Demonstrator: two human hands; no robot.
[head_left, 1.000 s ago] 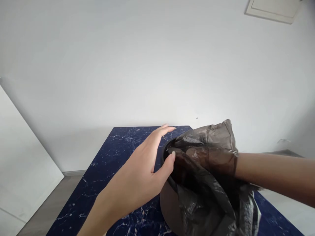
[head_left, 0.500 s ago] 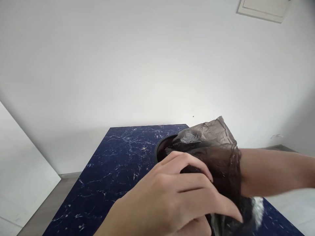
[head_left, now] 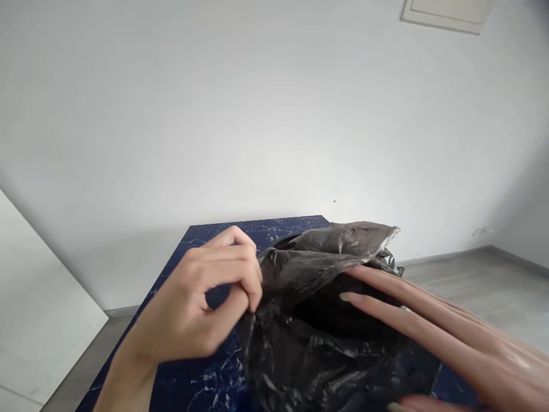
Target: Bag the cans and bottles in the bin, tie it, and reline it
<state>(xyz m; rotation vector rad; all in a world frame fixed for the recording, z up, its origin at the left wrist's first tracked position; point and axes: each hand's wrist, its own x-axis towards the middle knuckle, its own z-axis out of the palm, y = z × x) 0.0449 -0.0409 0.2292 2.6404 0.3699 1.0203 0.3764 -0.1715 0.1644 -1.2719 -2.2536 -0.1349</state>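
Observation:
A thin black plastic bag (head_left: 326, 366) covers most of a dark bin, whose rim (head_left: 285, 242) shows only in part at the back left. The bag's mouth gapes toward me on the right. My left hand (head_left: 223, 286) pinches the bag's edge on the left between thumb and fingers. At the opening on the right is my right hand (head_left: 463, 349), its fingers stretched out and apart; the tips of some fingers go under the upper fold of the bag. The bin's body is hidden by the plastic.
Bin and bag stand on a dark blue marble-patterned table (head_left: 218, 377). Behind it rises a white wall (head_left: 257, 114) with a pale panel (head_left: 448, 14) at top right. A white board or door (head_left: 43, 309) stands at the left. Grey floor (head_left: 480, 286) shows at right.
My right hand and forearm have drawn back out of the bag to the right. My left hand has moved left and now pinches the bag's edge. The bag's mouth has spread wider.

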